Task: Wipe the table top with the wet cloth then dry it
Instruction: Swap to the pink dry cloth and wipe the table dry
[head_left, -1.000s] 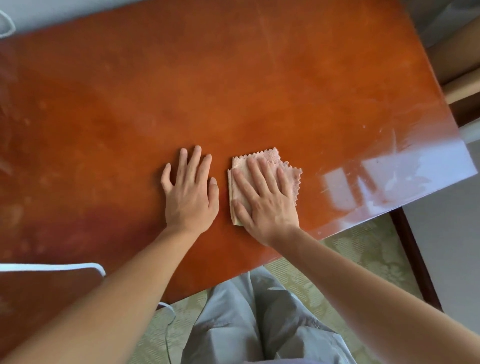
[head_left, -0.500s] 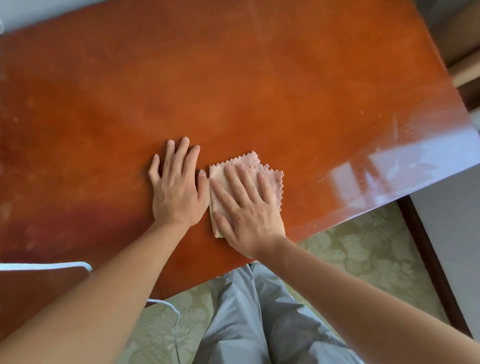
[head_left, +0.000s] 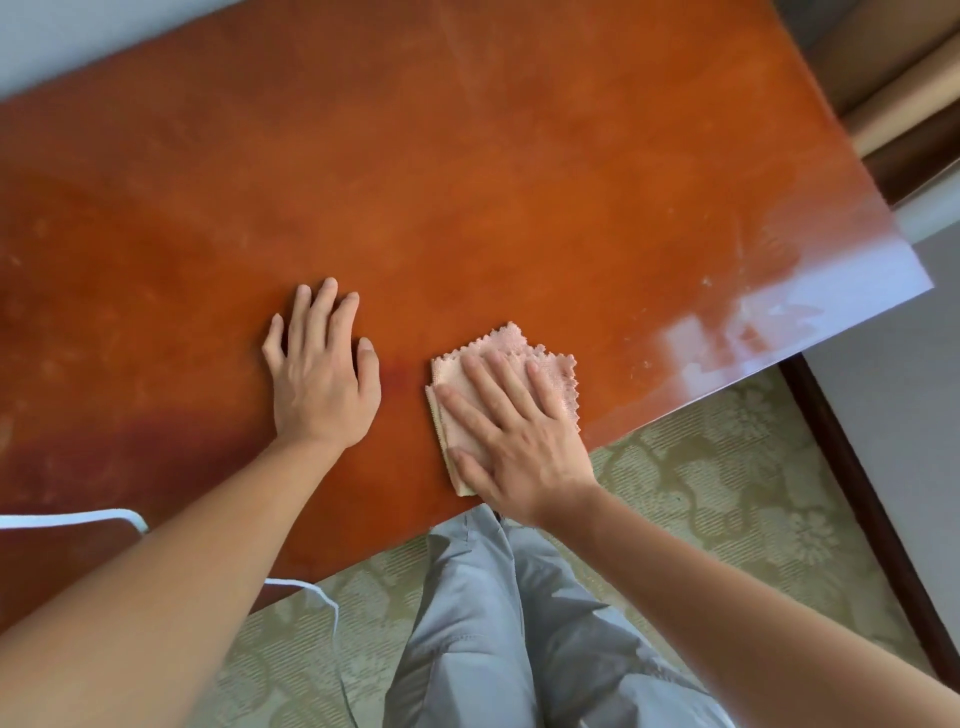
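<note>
While both hands lie flat with straight fingers on a glossy reddish-brown desk (head_left: 519, 182), the right hand (head_left: 511, 441) presses a folded pink cloth (head_left: 550, 369) near the front edge. Just beside it, the left hand (head_left: 319, 379) rests on bare wood. Pale smears streak the surface. Below lies a green patterned floor (head_left: 727, 493).

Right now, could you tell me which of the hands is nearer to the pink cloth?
The right hand: it lies flat on the pink cloth, pressing it to the table. The left hand rests on bare wood beside it, apart from the cloth.
</note>
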